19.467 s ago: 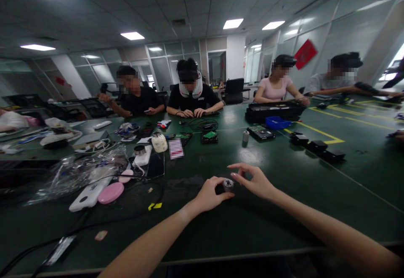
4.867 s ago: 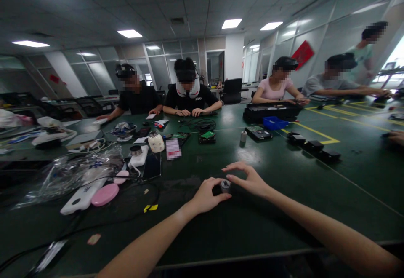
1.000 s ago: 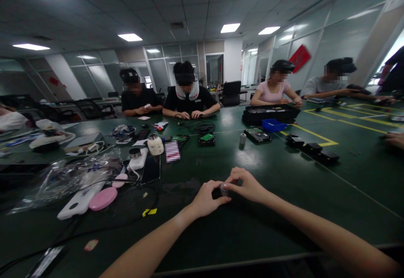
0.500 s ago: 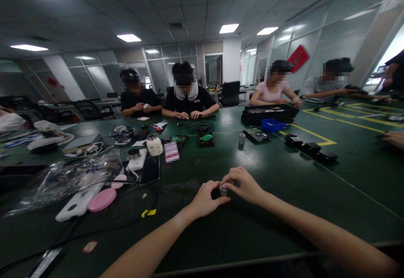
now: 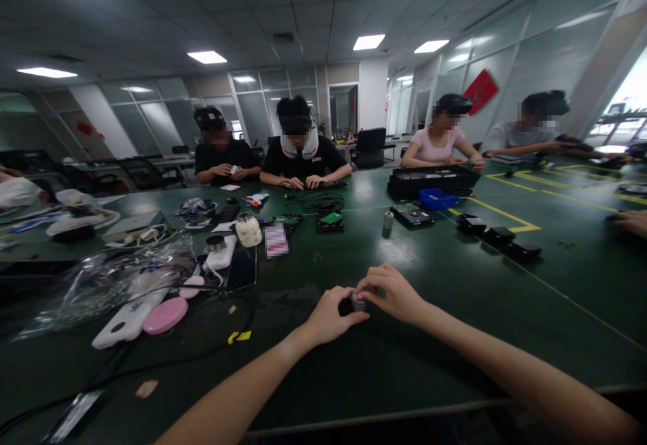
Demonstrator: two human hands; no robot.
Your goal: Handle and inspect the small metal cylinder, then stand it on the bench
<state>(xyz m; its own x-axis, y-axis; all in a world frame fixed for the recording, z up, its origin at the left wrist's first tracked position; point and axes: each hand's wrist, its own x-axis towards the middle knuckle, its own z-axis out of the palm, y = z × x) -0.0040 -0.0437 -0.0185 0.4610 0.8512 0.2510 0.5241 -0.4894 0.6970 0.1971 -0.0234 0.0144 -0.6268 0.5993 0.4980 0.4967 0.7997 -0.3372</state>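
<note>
A small grey cylinder point(image 5: 358, 302) stands on the green tabletop in front of me, partly covered by my fingers. My left hand point(image 5: 331, 317) curls round its left and near sides, with the thumb along the front. From the right, my right hand point(image 5: 389, 291) reaches over, its thumb and fingertips closed at the cylinder's top. Whether those fingertips pinch a separate small part is too small to see. Farther back, a similar grey cylinder point(image 5: 387, 220) stands upright, next to a hard drive point(image 5: 412, 216).
To the left lie a pink round case point(image 5: 165, 315), a white power bank-like device point(image 5: 126, 320), clear plastic bags point(image 5: 101, 290) and cables. A blue tray point(image 5: 437, 198) and black blocks point(image 5: 498, 234) sit at the back right. Several people work across the green table point(image 5: 435, 377).
The camera view has shifted very slightly. Both hands stay at the grey cylinder, with only a tiny shift of the right fingers at its top.
</note>
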